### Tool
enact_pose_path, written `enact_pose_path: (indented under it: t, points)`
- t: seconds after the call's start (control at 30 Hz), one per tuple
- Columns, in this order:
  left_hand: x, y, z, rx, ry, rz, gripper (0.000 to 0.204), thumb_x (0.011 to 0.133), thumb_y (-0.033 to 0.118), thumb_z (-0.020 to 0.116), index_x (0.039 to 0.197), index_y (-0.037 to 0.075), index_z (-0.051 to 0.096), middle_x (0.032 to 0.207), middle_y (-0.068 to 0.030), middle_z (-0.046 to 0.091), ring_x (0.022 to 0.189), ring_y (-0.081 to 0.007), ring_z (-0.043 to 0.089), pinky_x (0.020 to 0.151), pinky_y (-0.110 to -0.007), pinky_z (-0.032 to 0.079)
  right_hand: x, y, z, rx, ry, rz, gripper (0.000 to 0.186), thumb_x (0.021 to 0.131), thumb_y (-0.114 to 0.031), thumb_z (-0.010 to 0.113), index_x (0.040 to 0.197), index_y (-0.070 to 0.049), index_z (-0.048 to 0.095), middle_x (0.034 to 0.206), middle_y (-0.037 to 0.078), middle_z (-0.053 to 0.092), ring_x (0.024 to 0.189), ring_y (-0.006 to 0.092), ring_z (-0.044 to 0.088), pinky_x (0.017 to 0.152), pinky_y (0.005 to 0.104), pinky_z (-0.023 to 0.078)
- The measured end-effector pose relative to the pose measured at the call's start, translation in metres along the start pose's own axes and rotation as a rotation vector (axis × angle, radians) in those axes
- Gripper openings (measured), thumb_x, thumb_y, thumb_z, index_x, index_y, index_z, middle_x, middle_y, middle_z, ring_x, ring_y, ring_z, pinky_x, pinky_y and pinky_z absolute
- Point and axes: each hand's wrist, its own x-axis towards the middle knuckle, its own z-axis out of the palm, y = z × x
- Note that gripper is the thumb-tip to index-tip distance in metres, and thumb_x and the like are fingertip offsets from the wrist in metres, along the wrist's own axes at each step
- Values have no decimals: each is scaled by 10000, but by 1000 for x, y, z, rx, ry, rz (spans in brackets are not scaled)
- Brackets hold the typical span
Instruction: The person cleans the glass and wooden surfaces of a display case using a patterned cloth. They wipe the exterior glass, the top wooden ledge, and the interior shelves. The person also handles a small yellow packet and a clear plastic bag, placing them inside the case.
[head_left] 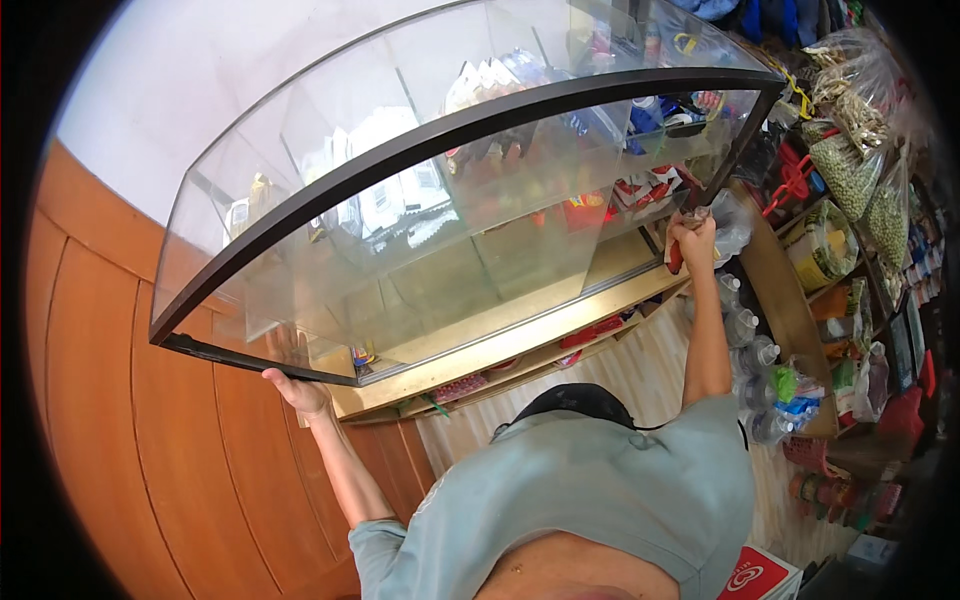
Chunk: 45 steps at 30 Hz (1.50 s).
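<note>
A long glass display case (465, 128) with a dark frame stretches across the view in front of me. Packets in white, red and blue show through its panes. At its lower left corner, my left hand (303, 393) lies against the dark frame with the fingers extended; the frame covers part of them. A faint hand shape shows in the glass just above. By the case's right end, my right hand (694, 243) is closed around a small dark red packet (674, 257). Its printed face is mostly hidden by the fingers.
Orange wood panelling (110, 390) rises on the left. Below the case runs a wooden shelf (440, 392) with packets. Clear plastic bottles (745, 328) stand on the floor at right, beside crowded shelves with bags of green beans (850, 165). A red and white box (757, 577) sits lower right.
</note>
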Motion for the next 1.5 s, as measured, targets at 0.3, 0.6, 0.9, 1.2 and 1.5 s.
enact_pose_path:
  t: [0.3,0.6,0.9,1.2,1.5]
  points:
    - [-9,2,6,-37,-5,1,889,838,685,352,1399,3,254,1402,-191,338,1307,-306,308,1070,-470,194,16,-7,-4,-116,-45,-1,103,611,55,549,696,-4,546,656,36,575,568,129,536,521,273,427]
    - [-14,3,16,-44,-29,17,868,841,660,392,1395,3,270,1404,-167,352,1312,-289,310,1071,-473,191,22,-18,-1,-67,5,7,113,610,73,509,694,6,545,625,45,566,521,141,530,469,274,411]
    - [-18,-2,11,-40,-8,15,841,852,651,375,1386,7,292,1402,-165,358,1308,-308,320,1071,-488,195,21,-34,7,-63,5,14,100,614,76,499,677,5,531,580,44,534,475,139,496,442,260,375]
    - [-16,-28,-2,-187,8,20,743,881,555,455,1262,-82,415,1274,-155,481,1183,-239,455,1013,-371,323,23,-28,3,-31,23,-22,88,624,64,465,648,15,534,584,56,526,502,143,493,480,263,375]
    - [-9,-36,-5,-162,-52,-8,752,883,562,447,1256,-91,421,1246,-152,499,1155,-224,467,996,-350,331,18,-30,-2,-89,18,-2,83,632,68,463,646,8,518,583,46,513,508,138,481,494,260,376]
